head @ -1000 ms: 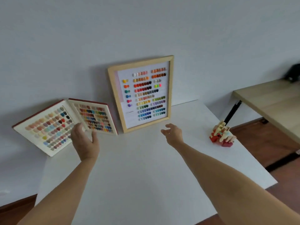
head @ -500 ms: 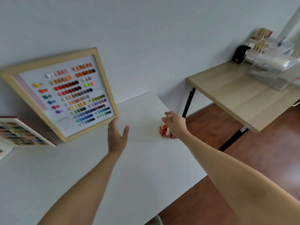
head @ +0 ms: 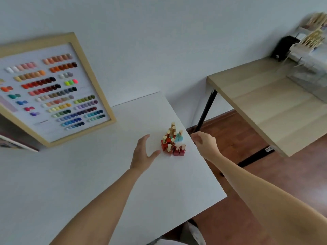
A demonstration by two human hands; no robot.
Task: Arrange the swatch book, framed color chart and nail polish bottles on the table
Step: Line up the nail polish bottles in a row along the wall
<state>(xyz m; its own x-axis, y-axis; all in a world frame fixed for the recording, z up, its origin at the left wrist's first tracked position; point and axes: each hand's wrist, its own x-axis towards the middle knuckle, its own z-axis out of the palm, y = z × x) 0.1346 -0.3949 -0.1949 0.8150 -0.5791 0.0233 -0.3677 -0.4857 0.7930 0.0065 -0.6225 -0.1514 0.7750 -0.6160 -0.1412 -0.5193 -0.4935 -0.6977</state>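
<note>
A cluster of nail polish bottles (head: 173,140) with gold caps, mostly red and one pale blue, stands near the right edge of the white table (head: 92,174). My left hand (head: 144,153) hovers open just left of the bottles, apart from them. My right hand (head: 205,145) is just right of them at the table's edge, fingers loosely curled and holding nothing. The framed color chart (head: 53,89) leans against the wall at the left. Only a corner of the swatch book (head: 16,144) shows at the far left edge.
A wooden table (head: 265,103) with black legs stands to the right across a gap of brown floor. It carries clear organisers with more bottles (head: 313,38) and a black object (head: 283,47) at the far corner.
The view has swung right, away from the swatch book. Both hands moved from in front of the book and chart to either side of the nail polish bottles.
</note>
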